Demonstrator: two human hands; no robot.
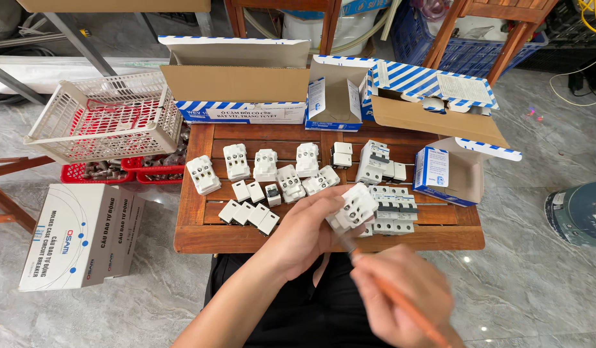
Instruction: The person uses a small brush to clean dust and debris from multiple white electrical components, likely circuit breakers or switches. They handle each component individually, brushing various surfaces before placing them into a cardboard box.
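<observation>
At far left, a closed white carton (78, 235) lies on the marble floor (536, 283). Behind it, a white plastic basket (104, 119) rests tilted on red trays (127, 171) that hold dark metal parts.

The wooden slatted worktop (198, 232) occupies the centre. Along its far edge stand three opened cardboard boxes with blue-and-white striped flaps: a wide one (236, 80), a narrow one (333, 96) and a third (433, 96) with its lid folded back. A row of white socket modules (253, 164) stands on the worktop, with small white switch inserts (249, 212) lying in front of them, near the front edge.

The left hand (304, 232) is raised above the front edge of the worktop. Its grip is clamped on a white socket module (352, 209): the fingers wrap the lower left side of the part and the body projects up and to the right of the fingertips, terminal face toward the camera.

The right hand (401, 293) is below and to the right, blurred. Its grip is closed around an orange-handled screwdriver (407, 309). The shaft runs up and to the left, and the tip appears to meet the underside of the held module.

Just beyond the held module, grey-and-white circuit breakers (394, 206) lie on the worktop. At right, a small open blue-and-white box (449, 171) rests on the worktop edge.
</observation>
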